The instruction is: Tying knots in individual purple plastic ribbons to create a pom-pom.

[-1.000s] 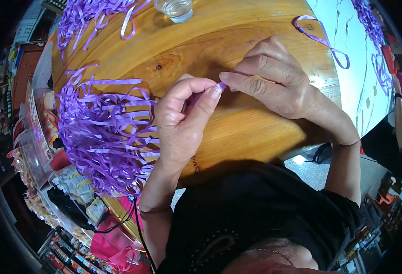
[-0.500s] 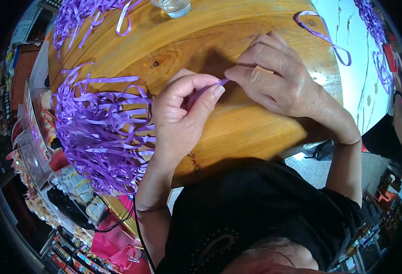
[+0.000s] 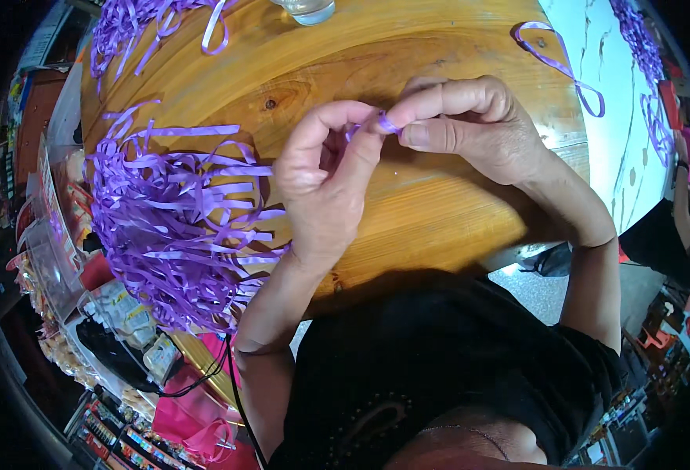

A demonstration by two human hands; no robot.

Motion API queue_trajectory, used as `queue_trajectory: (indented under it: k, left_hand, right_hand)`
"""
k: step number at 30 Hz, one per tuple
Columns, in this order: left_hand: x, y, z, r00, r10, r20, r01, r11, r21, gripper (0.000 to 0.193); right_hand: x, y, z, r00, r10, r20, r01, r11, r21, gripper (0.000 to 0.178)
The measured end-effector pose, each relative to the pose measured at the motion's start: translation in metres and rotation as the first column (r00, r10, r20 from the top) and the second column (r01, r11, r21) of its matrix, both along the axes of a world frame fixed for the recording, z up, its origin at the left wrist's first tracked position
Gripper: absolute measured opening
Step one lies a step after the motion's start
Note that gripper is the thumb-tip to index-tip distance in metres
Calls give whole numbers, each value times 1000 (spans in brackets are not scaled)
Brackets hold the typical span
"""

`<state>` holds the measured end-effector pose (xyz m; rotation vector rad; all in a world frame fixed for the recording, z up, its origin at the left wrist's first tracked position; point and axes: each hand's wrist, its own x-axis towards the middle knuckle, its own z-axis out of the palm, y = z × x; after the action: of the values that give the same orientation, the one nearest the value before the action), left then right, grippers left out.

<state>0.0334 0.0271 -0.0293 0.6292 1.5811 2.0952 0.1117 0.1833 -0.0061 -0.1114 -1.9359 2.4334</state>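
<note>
Both my hands meet over the wooden table, pinching a short piece of purple ribbon. My left hand grips it between thumb and forefinger, with a bit of purple showing inside the curled fingers. From the other side, my right hand closes thumb and forefinger on the same ribbon. Most of the ribbon is hidden by my fingers. Beside my left wrist lies a large heap of cut purple ribbons, their loose ends pointing toward my forearm.
Another pile of purple ribbons lies at the far left, near a clear glass. A looped ribbon rests at the far right, by a white marbled surface. Plastic boxes and packages crowd the table's left side; a pink bag sits below.
My right hand has turned and come in against my left, its thumb now showing on the ribbon. The left hand has shifted slightly right, and the view has moved a little.
</note>
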Motion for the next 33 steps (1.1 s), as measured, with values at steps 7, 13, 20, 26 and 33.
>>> queue_trajectory:
  k: [7,13,20,26,33]
  left_hand:
    - [4,-4,-7,955,97,-282,-111,993,-34,15]
    - [15,-1,-8,974,127,-188,-132,991,-14,18]
    - [9,2,-8,947,99,-307,-111,994,-22,14]
    - [10,-1,-9,977,41,-208,-40,999,5,10]
    - [7,-5,-2,994,-66,-91,61,996,-61,6]
  right_hand:
    - [-1,-3,-7,942,-16,-336,154,908,389,24]
    - [-2,-2,-12,832,90,-548,411,563,717,28]
    - [2,-4,-4,841,36,-540,444,525,726,24]
    - [1,2,0,951,-18,-308,203,787,582,21]
    - [1,7,3,916,153,-371,181,666,723,22]
